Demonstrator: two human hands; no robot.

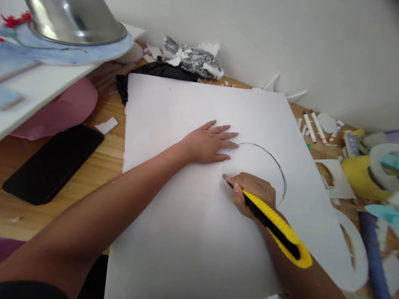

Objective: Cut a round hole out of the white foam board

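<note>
A large white sheet (174, 207) covers the middle of the table, with a dark curved line (274, 160) drawn or cut on it as part of a circle. Flat on the sheet, fingers spread, lies my left hand (210, 144), its fingertips at the upper left of the circle. My right hand (254, 193) is closed around a yellow and black utility knife (274, 224). The knife's tip points to the upper left and sits at the circle's left side, just below my left hand. Whether the blade goes into the sheet cannot be made out.
A black phone (52, 164) lies on the left. Above it, a white shelf (40, 87) bears a metal bowl (76, 20). Crumpled painted paper (195, 58) is at the back. Markers (318, 126), a yellow roll (361, 176) and white cut-out rings (358, 249) crowd the right.
</note>
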